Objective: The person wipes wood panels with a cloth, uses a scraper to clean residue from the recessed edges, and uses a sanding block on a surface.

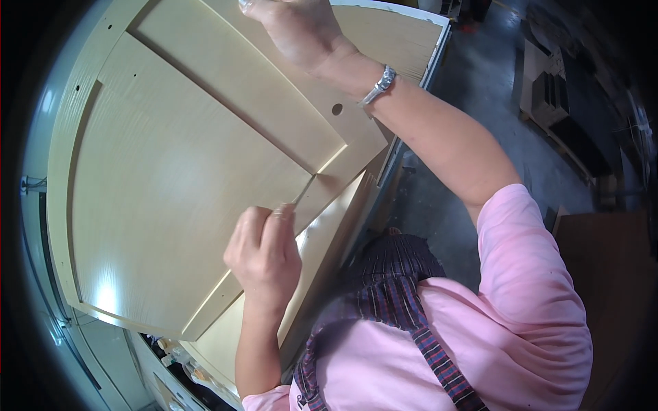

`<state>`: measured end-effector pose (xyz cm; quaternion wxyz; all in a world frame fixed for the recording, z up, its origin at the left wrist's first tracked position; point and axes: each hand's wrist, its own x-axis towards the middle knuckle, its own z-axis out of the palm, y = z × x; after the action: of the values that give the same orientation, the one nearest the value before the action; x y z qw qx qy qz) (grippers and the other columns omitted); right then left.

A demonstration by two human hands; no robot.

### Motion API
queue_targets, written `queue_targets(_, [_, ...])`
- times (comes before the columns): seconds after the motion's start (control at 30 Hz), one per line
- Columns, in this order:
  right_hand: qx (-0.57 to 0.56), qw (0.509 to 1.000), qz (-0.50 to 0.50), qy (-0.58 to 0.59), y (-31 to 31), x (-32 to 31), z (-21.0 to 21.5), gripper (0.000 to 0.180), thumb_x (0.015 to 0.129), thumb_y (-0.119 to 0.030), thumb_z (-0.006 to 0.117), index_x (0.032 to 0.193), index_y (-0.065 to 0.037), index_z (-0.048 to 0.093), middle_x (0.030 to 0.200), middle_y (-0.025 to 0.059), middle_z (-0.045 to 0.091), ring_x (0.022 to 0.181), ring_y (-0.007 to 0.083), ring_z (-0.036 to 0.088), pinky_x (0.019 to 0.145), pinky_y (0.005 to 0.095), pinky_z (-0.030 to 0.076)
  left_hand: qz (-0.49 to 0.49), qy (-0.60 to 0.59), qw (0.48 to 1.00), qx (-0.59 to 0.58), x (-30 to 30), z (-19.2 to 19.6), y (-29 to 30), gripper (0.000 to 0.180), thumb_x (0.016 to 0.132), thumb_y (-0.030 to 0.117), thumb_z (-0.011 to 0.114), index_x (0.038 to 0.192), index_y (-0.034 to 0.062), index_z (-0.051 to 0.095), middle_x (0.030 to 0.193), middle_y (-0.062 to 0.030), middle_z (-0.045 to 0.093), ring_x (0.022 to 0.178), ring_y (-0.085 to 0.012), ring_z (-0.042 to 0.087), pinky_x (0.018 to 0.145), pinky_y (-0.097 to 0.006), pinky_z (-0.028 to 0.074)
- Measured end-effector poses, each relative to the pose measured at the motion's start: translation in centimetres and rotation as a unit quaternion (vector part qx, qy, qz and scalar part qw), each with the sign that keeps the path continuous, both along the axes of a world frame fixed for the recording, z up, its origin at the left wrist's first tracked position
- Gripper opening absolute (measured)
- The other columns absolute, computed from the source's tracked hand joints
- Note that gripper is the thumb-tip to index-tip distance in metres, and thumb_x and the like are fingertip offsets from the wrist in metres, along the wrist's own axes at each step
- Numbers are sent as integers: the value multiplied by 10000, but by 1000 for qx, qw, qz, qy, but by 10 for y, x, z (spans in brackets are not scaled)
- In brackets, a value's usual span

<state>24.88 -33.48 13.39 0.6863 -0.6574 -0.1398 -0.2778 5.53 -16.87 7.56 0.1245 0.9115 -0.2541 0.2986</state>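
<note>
Where the thin tool (304, 190) meets the door: its tip sits at the inner corner where the dark seam (221, 103) of the cream door (157, 185) reaches the near rail (343, 168); whether it is a blade or a stick cannot be told.
Left hand (264, 253): the fingers are closed in a pinch on the thin tool, with the wrist above the door's near edge.
Right hand (295, 31): bent over the door's far side and cut by the upper rim of the view; what its fingers hold, if anything, cannot be told.
Cream door: spread over the counter (404, 48), one corner near the counter's right edge, with a pale board (329, 233) along its near edge.
Angle of the tool: a low slant, in line with the corner, probably serves best.
Pressure: light and even contact seems advisable, since a hard tip could mark the smooth face.
Steadying: resting the left hand's heel on the near rail would likely give finer control.
</note>
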Motion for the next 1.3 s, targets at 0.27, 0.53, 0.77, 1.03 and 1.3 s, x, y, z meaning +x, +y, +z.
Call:
queue_targets(0.27, [5,1000,18,-19,-7,3,-3,497,835,-359,617,674,103,529,672,273,566,681,239,578,635,397,455,20,35,997,-69,-9,-9,10,171,752,-74,738,881,29,695,695,-78,539,574,-205,544,496,-323,424])
queue_targets(0.53, [-17,999,18,-43,-9,5,-4,444,859,-309,623,681,87,530,668,236,566,652,211,549,593,394,422,71,12,991,-109,-22,-10,36,169,763,-90,739,878,25,693,679,-79,558,556,-188,540,480,-308,405])
queue_targets(0.77, [-270,878,-209,-334,-11,20,-18,365,914,-201,594,678,68,518,621,184,517,579,237,491,564,398,376,98,44,991,-76,-31,-23,55,165,755,-74,716,871,40,682,711,-85,540,621,-226,554,534,-349,433])
queue_targets(1.03, [12,993,44,-104,-10,2,-7,372,899,-223,610,637,30,533,599,63,501,627,121,452,572,363,376,46,88,990,-104,-21,-14,54,165,731,-85,718,843,30,681,707,-89,548,636,-234,533,550,-340,414])
queue_targets(1.3, [17,995,27,-94,-2,4,-2,454,863,-289,627,626,82,515,591,163,534,620,181,501,604,388,405,1,14,1000,-17,-23,0,8,227,668,-58,718,873,31,683,728,-70,537,612,-223,542,501,-348,426])
